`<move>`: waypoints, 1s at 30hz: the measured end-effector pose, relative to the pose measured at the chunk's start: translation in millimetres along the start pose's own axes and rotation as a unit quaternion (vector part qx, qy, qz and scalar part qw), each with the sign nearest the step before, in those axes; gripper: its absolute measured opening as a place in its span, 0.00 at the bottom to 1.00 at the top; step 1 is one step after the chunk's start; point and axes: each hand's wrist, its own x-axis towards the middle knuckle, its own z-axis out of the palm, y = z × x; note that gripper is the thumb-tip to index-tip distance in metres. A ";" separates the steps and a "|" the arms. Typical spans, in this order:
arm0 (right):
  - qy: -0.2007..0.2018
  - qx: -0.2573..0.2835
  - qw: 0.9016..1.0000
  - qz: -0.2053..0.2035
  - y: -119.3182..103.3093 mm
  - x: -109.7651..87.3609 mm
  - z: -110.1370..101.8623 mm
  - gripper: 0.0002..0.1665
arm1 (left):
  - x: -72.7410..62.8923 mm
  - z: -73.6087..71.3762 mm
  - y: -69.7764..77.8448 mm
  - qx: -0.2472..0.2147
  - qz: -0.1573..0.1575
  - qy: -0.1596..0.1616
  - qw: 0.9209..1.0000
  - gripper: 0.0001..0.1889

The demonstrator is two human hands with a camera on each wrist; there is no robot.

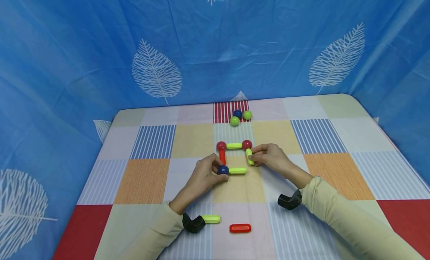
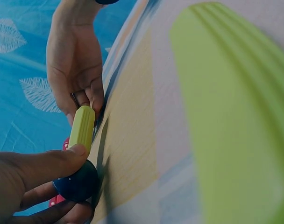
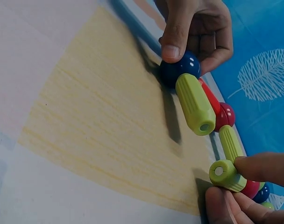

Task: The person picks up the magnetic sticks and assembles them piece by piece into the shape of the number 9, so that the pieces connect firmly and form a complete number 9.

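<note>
In the head view, my left hand [image 1: 204,175] pinches a dark blue ball [image 1: 223,170] between thumb and fingers. From that ball, a yellow-green rod [image 1: 237,171] points right, and a red rod [image 1: 222,158] runs back to a red ball [image 1: 221,146]. Another yellow-green rod [image 1: 234,145] links this to a second red ball [image 1: 246,144]. My right hand [image 1: 273,158] grips a yellow-green rod [image 3: 227,176] that joins the second red ball. Its near end is free, apart from the free end of the blue ball's rod [image 3: 196,105].
Two green balls [image 1: 234,121] and a blue ball [image 1: 237,113] lie together near the table's far edge. Closer to me are a loose red rod [image 1: 240,228] and a yellow-green rod [image 1: 211,219], partly behind the black left wrist device [image 1: 193,223]. Blue curtain [image 1: 235,47] surrounds the patchwork-covered table.
</note>
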 end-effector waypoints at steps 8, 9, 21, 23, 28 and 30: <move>0.001 0.018 1.000 0.007 -2.0 1.0 2.5 0.24 | 0.0 -0.6 0.3 0.003 0.000 0.001 1.000 0.18; 0.000 0.017 1.000 0.007 -2.2 1.2 2.7 0.24 | 0.1 -0.6 0.2 0.002 0.001 0.000 1.000 0.18; -0.007 0.026 1.000 0.005 -1.9 1.0 2.4 0.24 | -0.3 -1.5 -2.0 0.003 0.012 0.005 1.000 0.17; -0.009 0.026 1.000 0.005 -2.5 0.3 2.0 0.24 | -0.1 -1.3 -1.8 0.006 0.010 0.006 1.000 0.17; 0.024 -0.064 0.997 -0.029 -5.7 0.7 -2.4 0.22 | 1.0 -0.5 -2.7 0.018 0.024 0.006 1.000 0.19; 0.057 -0.126 0.989 -0.061 -7.5 3.3 -5.4 0.21 | 0.8 -0.4 -2.7 0.023 0.033 0.007 0.999 0.19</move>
